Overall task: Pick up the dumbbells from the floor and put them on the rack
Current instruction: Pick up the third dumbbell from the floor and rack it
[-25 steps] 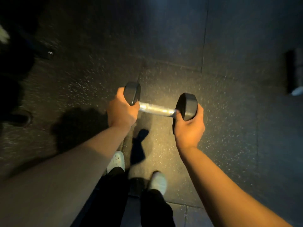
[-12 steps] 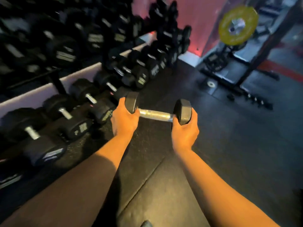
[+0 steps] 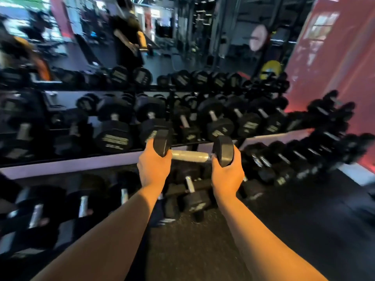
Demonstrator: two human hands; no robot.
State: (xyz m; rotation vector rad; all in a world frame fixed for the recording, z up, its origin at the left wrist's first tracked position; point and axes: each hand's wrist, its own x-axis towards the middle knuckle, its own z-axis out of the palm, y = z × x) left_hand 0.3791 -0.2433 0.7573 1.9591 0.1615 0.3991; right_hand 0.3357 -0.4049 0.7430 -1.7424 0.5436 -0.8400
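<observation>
I hold a small dumbbell (image 3: 190, 156) with black hexagonal heads and a silver handle level in front of me, above the floor. My left hand (image 3: 153, 169) grips its left head from below and my right hand (image 3: 228, 174) grips its right head. Directly ahead stands the rack (image 3: 67, 166), a long two-tier stand with a pale front rail, its shelves crowded with black dumbbells. The held dumbbell hovers in front of the rail, between the upper and lower tiers.
Black dumbbells (image 3: 192, 191) lie on the speckled rubber floor right below my hands. A second rack (image 3: 316, 147) angles off to the right beside a red wall (image 3: 334, 67). A mirror behind the rack reflects the gym and a person (image 3: 129, 37).
The view swung from the floor up to the rack, and the dumbbell came with it in both hands. The rack, earlier off to my left, now faces me squarely.
</observation>
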